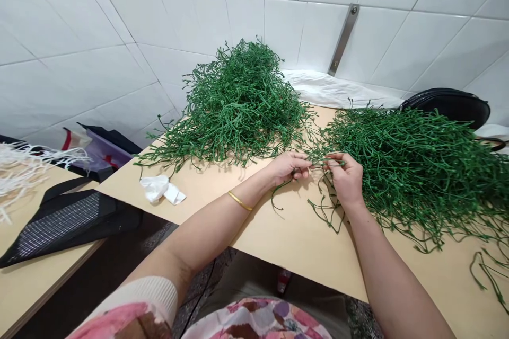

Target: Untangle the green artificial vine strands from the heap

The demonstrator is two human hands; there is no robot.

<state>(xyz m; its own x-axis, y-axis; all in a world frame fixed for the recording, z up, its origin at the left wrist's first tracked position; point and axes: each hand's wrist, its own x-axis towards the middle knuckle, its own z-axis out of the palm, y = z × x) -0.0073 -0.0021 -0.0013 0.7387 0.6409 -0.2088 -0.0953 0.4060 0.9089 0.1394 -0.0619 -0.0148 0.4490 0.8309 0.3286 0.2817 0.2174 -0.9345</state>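
My left hand (292, 167) pinches thin green plastic stems at the middle of the table, and a loose strand hangs below its fingers. Close beside it, my right hand (345, 176) is closed on green stems (318, 158) that span the gap between both hands. A few strands (326, 212) dangle under the right hand onto the wood. Behind my left hand rises a tall heap of green artificial stems (242, 100) with small knobbed tips. A second wide pile of green stems (417, 164) lies right of my right hand.
Crumpled white tissue (161, 189) lies on the wooden table (246, 233) at left. A black round bag (447, 106) and white cloth (338, 89) sit along the tiled wall. On another table at left are a black mesh bag (59, 225) and white strands (32, 161).
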